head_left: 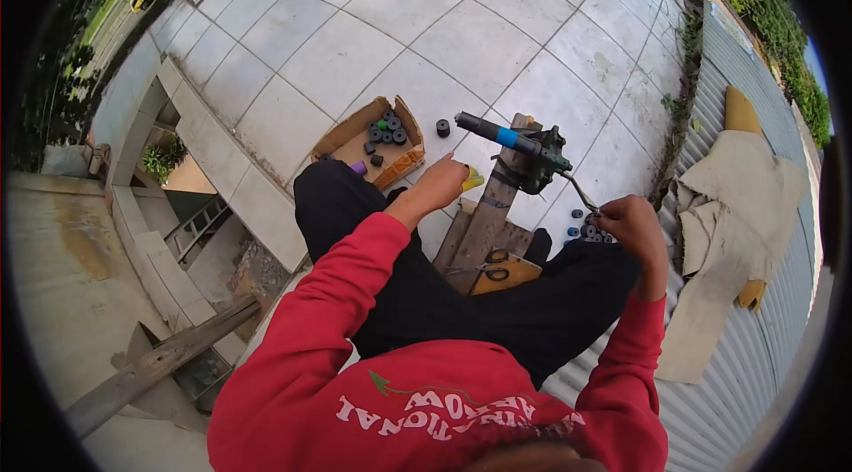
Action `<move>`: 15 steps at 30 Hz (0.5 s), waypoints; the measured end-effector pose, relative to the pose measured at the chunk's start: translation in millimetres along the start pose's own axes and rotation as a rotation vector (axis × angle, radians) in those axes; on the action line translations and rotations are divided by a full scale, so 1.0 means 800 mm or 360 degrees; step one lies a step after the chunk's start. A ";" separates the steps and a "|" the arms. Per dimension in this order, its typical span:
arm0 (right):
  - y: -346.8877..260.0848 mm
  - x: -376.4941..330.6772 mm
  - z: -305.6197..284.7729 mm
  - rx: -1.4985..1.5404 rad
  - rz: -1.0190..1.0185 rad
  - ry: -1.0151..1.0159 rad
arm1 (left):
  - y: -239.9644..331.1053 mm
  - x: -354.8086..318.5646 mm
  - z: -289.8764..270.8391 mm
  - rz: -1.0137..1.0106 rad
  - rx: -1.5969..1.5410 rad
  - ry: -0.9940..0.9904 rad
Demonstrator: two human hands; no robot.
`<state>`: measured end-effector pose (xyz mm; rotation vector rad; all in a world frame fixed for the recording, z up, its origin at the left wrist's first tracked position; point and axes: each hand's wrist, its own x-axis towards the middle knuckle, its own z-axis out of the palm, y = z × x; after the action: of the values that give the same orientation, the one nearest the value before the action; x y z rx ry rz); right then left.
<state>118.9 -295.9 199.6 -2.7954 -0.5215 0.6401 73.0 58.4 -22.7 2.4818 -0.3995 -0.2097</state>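
Observation:
A dark hand-cranked device (535, 161) sits on an upright wooden plank (493, 206). From it a black rod (484, 127) with a blue band points to the left. At the end of the crank handle (581, 194) is my right hand (634, 225), its fingers closed around it. My left hand (443, 182), left of the plank and below the rod, is closed on a small yellow piece (473, 178) whose kind I cannot make out. Scissors with dark handles (498, 266) lie on a tan board (519, 275) between my legs.
An open cardboard box (410, 163) holds several black rolls and a green one. A purple roll (358, 168) is by its near edge; one black roll (443, 128) stands on the tiles. More rolls (587, 230) cluster beside my right hand. Beige cloth (729, 206) drapes over corrugated metal (754, 312) at right.

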 end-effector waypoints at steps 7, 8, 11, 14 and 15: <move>0.036 0.025 0.110 0.0095 -0.0133 -0.0671 | -0.004 0.000 0.011 0.0044 -0.0009 0.0062; 0.032 0.034 0.123 0.0053 -0.0041 -0.0725 | -0.005 -0.001 0.009 0.0037 -0.0005 0.0063; 0.049 0.069 0.174 -0.0236 -0.0154 -0.0775 | -0.002 -0.001 0.006 0.0016 0.0007 0.0050; 0.083 0.115 0.222 -0.0182 -0.0090 -0.0783 | -0.001 -0.002 0.002 -0.0011 0.0004 -0.0005; 0.090 0.134 0.230 -0.0183 0.0017 -0.0899 | -0.002 -0.005 0.002 0.0006 -0.0015 0.0043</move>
<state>145.5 -294.4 -23.7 -2.6953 -0.6559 1.4579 69.3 59.9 -24.3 2.4719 -0.3909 -0.1763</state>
